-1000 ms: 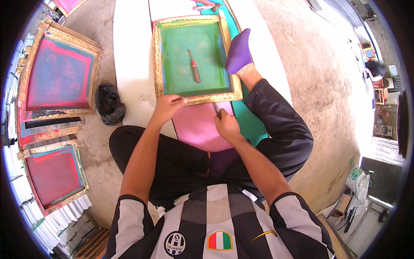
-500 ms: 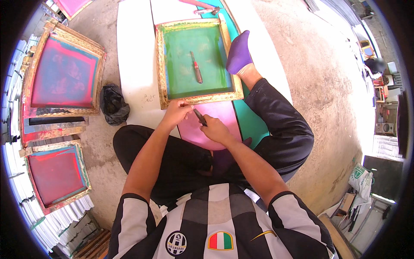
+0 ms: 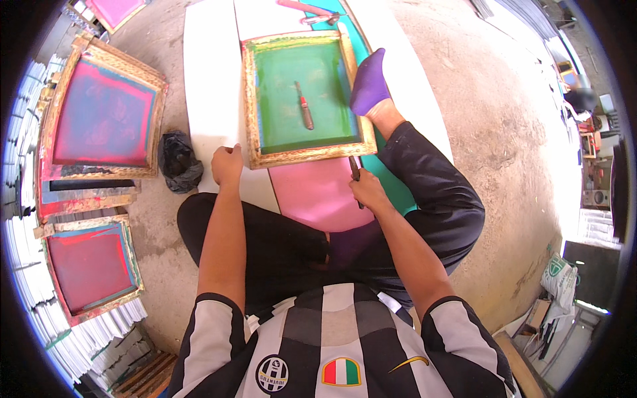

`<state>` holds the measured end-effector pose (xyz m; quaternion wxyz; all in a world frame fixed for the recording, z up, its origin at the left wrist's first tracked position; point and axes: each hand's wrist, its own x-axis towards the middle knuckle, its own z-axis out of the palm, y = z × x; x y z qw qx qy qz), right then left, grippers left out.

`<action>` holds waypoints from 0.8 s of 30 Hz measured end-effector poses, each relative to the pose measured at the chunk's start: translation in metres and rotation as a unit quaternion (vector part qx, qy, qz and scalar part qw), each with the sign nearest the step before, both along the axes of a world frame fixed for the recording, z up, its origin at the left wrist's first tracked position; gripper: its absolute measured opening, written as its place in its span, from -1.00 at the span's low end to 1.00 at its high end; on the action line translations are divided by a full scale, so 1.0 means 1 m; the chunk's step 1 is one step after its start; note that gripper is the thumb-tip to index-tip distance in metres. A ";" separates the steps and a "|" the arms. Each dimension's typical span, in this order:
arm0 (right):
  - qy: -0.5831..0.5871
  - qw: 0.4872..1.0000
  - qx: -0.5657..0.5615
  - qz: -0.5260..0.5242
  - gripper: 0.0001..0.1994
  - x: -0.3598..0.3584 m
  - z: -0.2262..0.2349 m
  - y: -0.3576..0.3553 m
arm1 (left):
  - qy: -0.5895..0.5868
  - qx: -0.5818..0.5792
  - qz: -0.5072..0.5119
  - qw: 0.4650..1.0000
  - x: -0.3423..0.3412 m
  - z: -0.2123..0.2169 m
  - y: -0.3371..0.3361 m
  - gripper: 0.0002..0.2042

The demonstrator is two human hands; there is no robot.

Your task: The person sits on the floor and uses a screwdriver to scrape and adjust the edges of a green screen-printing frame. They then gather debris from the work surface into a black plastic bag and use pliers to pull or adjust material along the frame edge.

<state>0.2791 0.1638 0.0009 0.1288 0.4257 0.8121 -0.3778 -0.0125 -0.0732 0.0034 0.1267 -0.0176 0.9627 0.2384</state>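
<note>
A wooden screen-printing frame [image 3: 312,158] with green mesh [image 3: 285,99] lies in front of me. On its mesh rests a screwdriver [image 3: 306,114] with a reddish-brown handle. My right hand [image 3: 370,189] is closed around a slim dark tool [image 3: 355,168], its kind unclear, just below the frame's near right corner. Left of the frame, over the white board, my left hand [image 3: 227,164] has its fingers curled in a pinch; whatever they may hold is too small to make out. A pink sheet [image 3: 305,192] lies under the frame's near edge.
My purple-socked foot [image 3: 369,83] presses near the frame's right side. Another tool [image 3: 322,18] lies beyond it. A black plastic bag [image 3: 179,162] sits on the floor at left, beside framed screens [image 3: 99,119] in pink and blue. Stacked white sheets [image 3: 86,345] stand behind those.
My hands have moved apart: the left went leftward off the frame's near edge to the white board, while the right moved right with the dark tool, now pointing away from me.
</note>
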 end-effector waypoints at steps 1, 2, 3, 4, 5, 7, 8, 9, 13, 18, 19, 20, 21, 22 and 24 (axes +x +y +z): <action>-0.028 0.999 0.028 0.004 -0.61 0.001 0.005 0.006 | -0.004 0.009 -0.008 1.000 0.003 -0.002 0.003 -0.61; -0.037 0.999 0.021 -0.009 -0.61 0.001 0.011 0.009 | -0.006 0.015 -0.017 1.000 0.004 -0.003 0.005 -0.61; -0.045 0.999 0.013 -0.022 -0.61 0.001 0.017 0.013 | -0.008 0.022 -0.025 0.999 0.006 -0.004 0.006 -0.60; -0.054 0.998 0.006 -0.035 -0.61 0.001 0.020 0.017 | -0.003 0.029 -0.030 0.999 0.008 -0.006 0.008 -0.60; -0.057 0.998 0.014 -0.029 -0.60 0.003 0.017 0.021 | 0.001 0.036 -0.038 0.999 0.010 -0.009 0.011 -0.59; -0.063 0.997 0.031 -0.015 -0.59 0.005 0.008 0.027 | 0.005 0.046 -0.053 0.997 0.011 -0.012 0.015 -0.59; -0.068 0.997 0.032 -0.023 -0.59 0.004 0.007 0.028 | 0.005 0.048 -0.060 0.997 0.010 -0.013 0.013 -0.59; -0.072 0.996 0.033 -0.031 -0.59 0.001 0.005 0.028 | 0.006 0.050 -0.065 0.997 0.008 -0.015 0.012 -0.58; -0.081 0.995 0.042 -0.030 -0.58 -0.006 0.009 0.022 | 0.013 0.063 -0.064 0.996 0.006 -0.019 0.008 -0.58; -0.097 0.994 0.045 -0.019 -0.58 -0.008 0.005 0.024 | 0.023 0.072 -0.071 0.995 0.009 -0.017 0.011 -0.57; -0.102 0.994 0.046 -0.014 -0.58 -0.008 0.003 0.025 | 0.019 0.072 -0.068 0.995 0.010 -0.016 0.013 -0.57; -0.102 0.994 0.043 -0.016 -0.59 -0.010 0.006 0.023 | 0.015 0.072 -0.064 0.995 0.009 -0.015 0.012 -0.56; -0.103 0.994 0.040 -0.017 -0.59 -0.011 0.010 0.022 | 0.012 0.072 -0.060 0.996 0.009 -0.014 0.012 -0.56; -0.104 0.994 0.037 -0.019 -0.59 -0.013 0.013 0.020 | 0.011 0.074 -0.057 0.996 0.009 -0.013 0.012 -0.56; -0.105 0.993 0.040 -0.026 -0.59 -0.014 0.014 0.019 | 0.007 0.079 -0.053 0.995 0.009 -0.012 0.013 -0.56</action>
